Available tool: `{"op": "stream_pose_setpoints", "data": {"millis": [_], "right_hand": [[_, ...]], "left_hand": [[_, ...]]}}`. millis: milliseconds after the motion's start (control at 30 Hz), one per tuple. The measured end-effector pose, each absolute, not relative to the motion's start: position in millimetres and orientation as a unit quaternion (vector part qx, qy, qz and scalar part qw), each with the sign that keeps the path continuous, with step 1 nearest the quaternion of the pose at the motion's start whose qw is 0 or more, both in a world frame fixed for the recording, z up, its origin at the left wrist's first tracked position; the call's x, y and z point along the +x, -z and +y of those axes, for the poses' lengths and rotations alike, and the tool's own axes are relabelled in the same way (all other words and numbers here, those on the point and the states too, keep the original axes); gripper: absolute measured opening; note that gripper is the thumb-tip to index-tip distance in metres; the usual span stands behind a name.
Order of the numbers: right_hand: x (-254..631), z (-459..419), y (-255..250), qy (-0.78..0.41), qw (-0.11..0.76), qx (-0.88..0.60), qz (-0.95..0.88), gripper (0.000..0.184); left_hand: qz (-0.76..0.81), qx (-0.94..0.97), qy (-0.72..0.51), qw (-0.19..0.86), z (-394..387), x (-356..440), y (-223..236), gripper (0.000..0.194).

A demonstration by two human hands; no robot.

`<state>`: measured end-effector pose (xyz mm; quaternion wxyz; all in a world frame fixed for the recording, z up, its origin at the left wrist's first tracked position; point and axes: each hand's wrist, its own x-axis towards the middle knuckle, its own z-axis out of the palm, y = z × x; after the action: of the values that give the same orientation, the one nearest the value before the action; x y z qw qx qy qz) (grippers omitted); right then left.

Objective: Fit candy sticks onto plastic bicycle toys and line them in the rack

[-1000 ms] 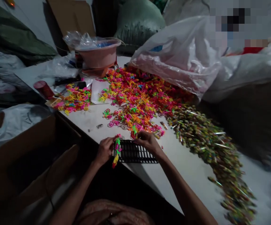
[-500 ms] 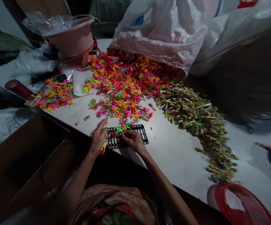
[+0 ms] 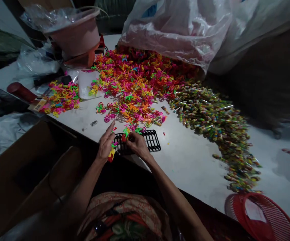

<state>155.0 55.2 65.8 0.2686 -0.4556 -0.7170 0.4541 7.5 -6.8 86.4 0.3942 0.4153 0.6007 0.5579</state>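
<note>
A black plastic rack (image 3: 153, 140) with rows of slots lies at the table's near edge. My left hand (image 3: 106, 144) is at its left end, fingers stretched out and together. Beside its thumb are small yellow, red and pink plastic toys (image 3: 111, 154); how they are supported is unclear. My right hand (image 3: 138, 145) is over the middle of the rack, fingers closed in a pinch; what they hold is hidden. A red piece (image 3: 123, 137) and a green toy (image 3: 126, 130) show just past its fingertips. More bright toys lie along the rack's far edge.
A large heap of bright plastic toys (image 3: 135, 87) spills from a clear bag (image 3: 175, 33). To the right is a pile of small wrapped tubes (image 3: 210, 117). A red basket (image 3: 273, 214) stands at the right front, a pink basin (image 3: 78, 36) at the back left, an open cardboard box (image 3: 21, 174) below left.
My right hand has shifted slightly left along the rack, now covering its middle. A small yellowish piece at its fingertips is no longer visible. My left hand stays at the rack's left end.
</note>
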Motion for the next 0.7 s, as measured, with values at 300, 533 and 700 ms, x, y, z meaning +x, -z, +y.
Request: {"op": "stream_pose_setpoints", "data": {"millis": [300,533,700], "right_hand": [[119.7,73.2,-55.7,-0.619,0.296,-0.364,-0.63,0.007],[123.0,77.2,-67.2,-0.467,0.228,-0.384,-0.763,0.011],[116.4,72.4,-82.4,-0.337,0.088,-0.396,-0.85,0.015]], "left_hand": [[0.59,0.412,-0.565,0.403,-7.0,7.6,-84.5,0.053],[0.594,0.409,-0.554,0.416,-8.1,8.9,-85.7,0.058],[0.606,0.411,-0.541,0.414,-8.8,9.8,-89.8,0.058]]}}
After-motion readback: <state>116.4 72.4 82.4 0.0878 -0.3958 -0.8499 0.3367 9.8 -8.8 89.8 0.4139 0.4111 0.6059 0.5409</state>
